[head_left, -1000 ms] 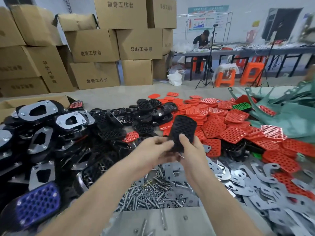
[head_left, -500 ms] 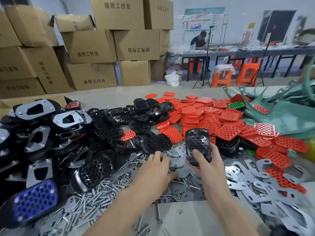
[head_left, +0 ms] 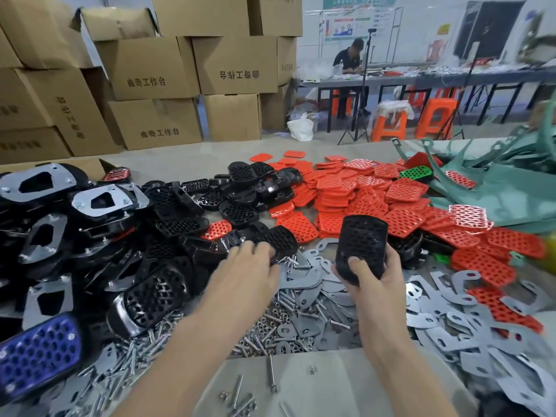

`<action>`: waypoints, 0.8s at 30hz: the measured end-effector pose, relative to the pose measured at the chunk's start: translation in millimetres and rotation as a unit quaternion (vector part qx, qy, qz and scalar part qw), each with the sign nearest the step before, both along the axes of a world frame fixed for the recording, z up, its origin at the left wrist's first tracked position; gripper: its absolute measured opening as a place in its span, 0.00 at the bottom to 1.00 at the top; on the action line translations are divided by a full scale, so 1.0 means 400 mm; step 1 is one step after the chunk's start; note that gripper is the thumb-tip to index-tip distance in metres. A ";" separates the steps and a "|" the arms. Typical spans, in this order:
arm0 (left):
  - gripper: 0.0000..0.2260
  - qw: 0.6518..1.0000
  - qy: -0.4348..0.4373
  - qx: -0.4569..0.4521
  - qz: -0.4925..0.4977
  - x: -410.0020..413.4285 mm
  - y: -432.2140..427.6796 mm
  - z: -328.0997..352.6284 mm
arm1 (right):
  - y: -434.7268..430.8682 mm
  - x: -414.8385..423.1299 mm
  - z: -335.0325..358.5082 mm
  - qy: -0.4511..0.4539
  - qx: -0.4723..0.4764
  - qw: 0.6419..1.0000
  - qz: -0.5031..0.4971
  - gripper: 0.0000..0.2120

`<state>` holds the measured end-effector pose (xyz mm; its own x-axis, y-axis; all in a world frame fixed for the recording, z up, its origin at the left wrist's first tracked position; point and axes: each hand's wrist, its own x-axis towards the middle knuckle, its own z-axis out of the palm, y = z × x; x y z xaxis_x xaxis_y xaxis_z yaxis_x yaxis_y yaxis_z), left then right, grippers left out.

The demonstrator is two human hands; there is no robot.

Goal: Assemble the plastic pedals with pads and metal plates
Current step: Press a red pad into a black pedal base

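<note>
A black pedal (head_left: 362,245) is gripped in the right hand (head_left: 371,276). It is held upright above the table (head_left: 346,386), with the thumb pressed on its holed face and the fingers wrapped round its lower end. The left hand (head_left: 248,266) is stretched out low over the heap, at the edge of a second pedal (head_left: 281,240) and just beside some loose screws (head_left: 288,261). Its fingertips are hidden under the hand, so it cannot be told if something is pinched or only touched.

It is judged that a part is being looked for to go with the held pedal. A pad is needed, and the red pads (head_left: 361,203) are piled behind the held pedal and to its right. The metal plates (head_left: 451,320) are spread nearer, to the right, and many are lying on top of each other.

For the step to be done well, only one piece should be picked at a time, because the plates look thin and two may be lifted together. The pedal should be held firmly by its end, so that its face is left free for the pad. The holes of the pad should be lined up with the holes of the pedal before anything is pushed in. Screws are easily knocked, so the heap should be touched gently.
</note>
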<state>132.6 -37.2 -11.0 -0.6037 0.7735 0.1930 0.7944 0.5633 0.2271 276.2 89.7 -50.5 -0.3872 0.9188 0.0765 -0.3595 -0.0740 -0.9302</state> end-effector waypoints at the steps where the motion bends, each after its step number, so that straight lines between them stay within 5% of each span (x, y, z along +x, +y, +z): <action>1: 0.18 0.999 -0.008 -0.016 -0.038 0.011 0.025 -0.008 | -0.001 0.001 0.000 0.005 0.001 1.000 -0.006 0.19; 6: 0.19 0.988 0.076 -0.102 -0.092 0.040 0.090 -0.045 | 0.004 0.004 0.000 0.018 -0.007 0.999 -0.036 0.20; 12: 0.15 0.980 -0.070 -0.107 -0.152 0.001 0.039 0.005 | 0.013 0.007 0.007 0.031 -0.024 0.995 -0.093 0.21; 15: 0.12 0.992 -0.043 -0.029 -0.115 -0.030 0.052 0.031 | 0.012 0.003 0.016 0.037 -0.025 0.994 -0.101 0.22; 17: 0.16 0.997 -0.003 -0.011 -0.070 -0.050 0.076 0.033 | 0.009 0.003 0.018 0.040 -0.018 0.995 -0.090 0.23; 20: 0.27 0.995 -0.007 -0.103 -0.009 -0.080 0.107 0.024 | 0.007 0.008 0.021 0.028 -0.011 0.997 -0.067 0.24; 24: 0.30 0.988 0.011 -0.151 -0.004 -0.095 0.109 0.005 | 0.011 0.010 0.017 0.012 -0.017 0.999 -0.040 0.24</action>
